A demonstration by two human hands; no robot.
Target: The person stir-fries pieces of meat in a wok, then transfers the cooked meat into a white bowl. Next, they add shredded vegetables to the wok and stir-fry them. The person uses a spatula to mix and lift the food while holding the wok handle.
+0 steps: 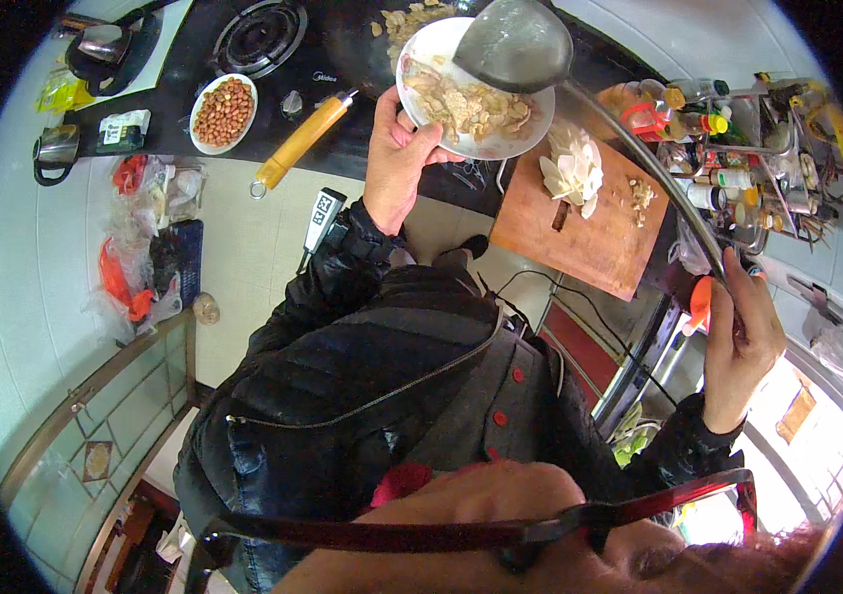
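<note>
My left hand (402, 158) grips the near left rim of a white plate (515, 150), thumb on top, holding it up over the dark stove top. Thin tan slices of food (466, 107) lie on the plate, looking moist. Closed round the far end of a long metal handle, my right hand (743, 342) holds a ladle (515, 45). The ladle's grey rounded bowl hangs over the upper right of the plate and hides part of it; whether they touch I cannot tell. More tan slices (412, 25) show behind the plate, partly hidden by it.
A wooden cutting board (580, 243) bears white slices (572, 173) and chopped bits (641, 198). Peanuts fill a white dish (197, 134) beside a gas burner (258, 38). A wooden handle (298, 147) juts over the counter edge. Bottles and jars (718, 178) crowd a right-hand rack.
</note>
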